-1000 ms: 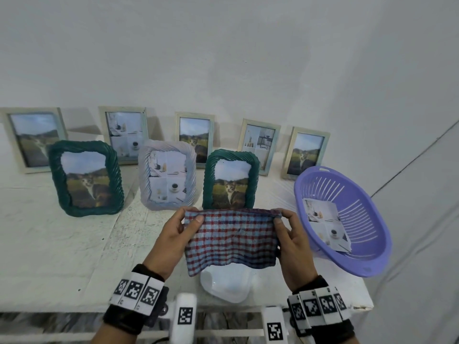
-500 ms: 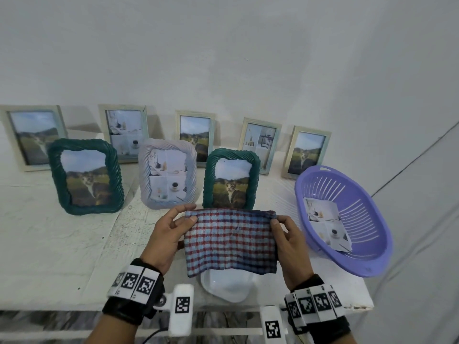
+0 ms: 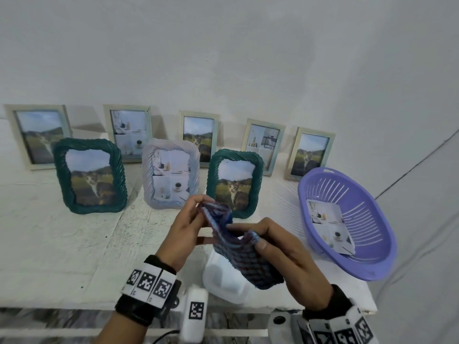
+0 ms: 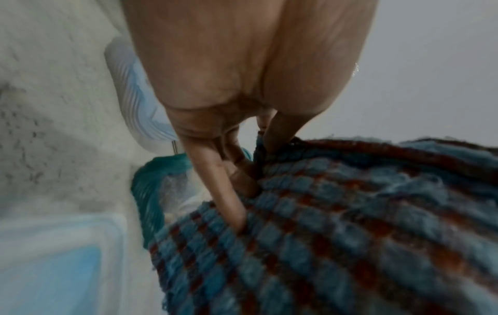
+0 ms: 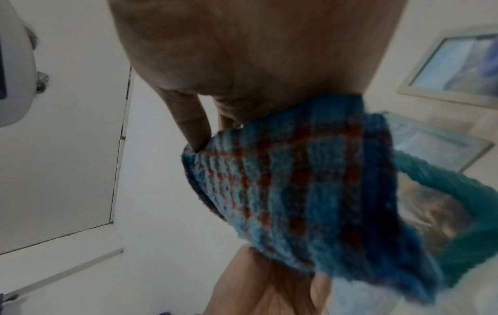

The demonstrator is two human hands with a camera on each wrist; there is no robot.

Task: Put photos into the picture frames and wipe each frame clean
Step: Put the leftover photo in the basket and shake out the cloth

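A blue-and-red checked cloth [image 3: 244, 256] hangs folded between both hands above the table's front edge. My left hand [image 3: 188, 224] pinches its far corner; in the left wrist view the fingers [image 4: 229, 191] press into the cloth [image 4: 337, 223]. My right hand [image 3: 278, 244] grips the near fold, seen close in the right wrist view as cloth [image 5: 310, 181] under the palm. Just behind stands a teal twisted frame [image 3: 234, 182] with a cat photo. A lilac frame [image 3: 171, 175] and a second teal frame [image 3: 90, 175] stand to its left. A loose photo [image 3: 327, 227] lies in the purple basket [image 3: 372, 264].
Several pale wooden frames [image 3: 198, 137] with photos lean against the wall at the back. A white plastic object [image 3: 224, 284] lies on the table under the cloth. The basket sits at the table's right end, close to the edge [image 3: 367, 306].
The cloth was stretched flat between both hands; now the hands have come together and the cloth is folded over, the right hand lower and nearer than the left.
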